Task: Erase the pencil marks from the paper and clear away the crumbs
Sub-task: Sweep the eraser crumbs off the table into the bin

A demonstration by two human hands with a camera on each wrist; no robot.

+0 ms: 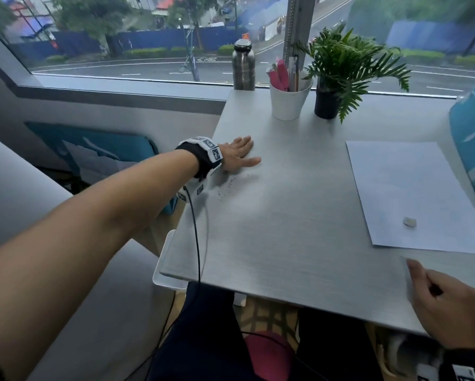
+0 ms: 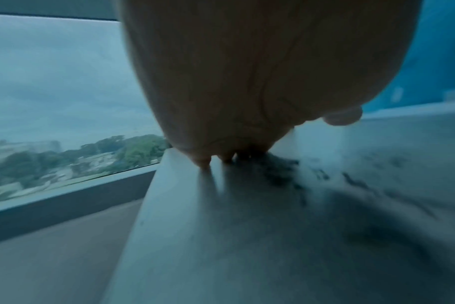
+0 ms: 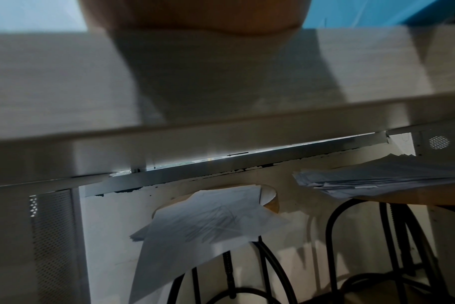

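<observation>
Left hand (image 1: 237,155) flat, fingers straight, on tabletop (image 1: 286,215) beside dark crumbs (image 1: 231,185). Right hand (image 1: 445,303) loosely curled, holding nothing, at near edge. Eraser (image 1: 409,222) lies on paper (image 1: 412,188), well apart from both hands.

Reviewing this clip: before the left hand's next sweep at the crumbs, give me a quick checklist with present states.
1. Left hand flat on the table, fingers straight: ok.
2. Crumbs lie on the table near its left edge, just nearer the person than that hand: ok.
3. Paper shows no pencil marks in the head view: ok, though faint traces cannot be ruled out.
4. Eraser lies on the paper, in no grip: ok.
5. Right hand at the near table edge, holding nothing: ok.
6. Catch for crumbs below the edge: cannot tell.
</observation>
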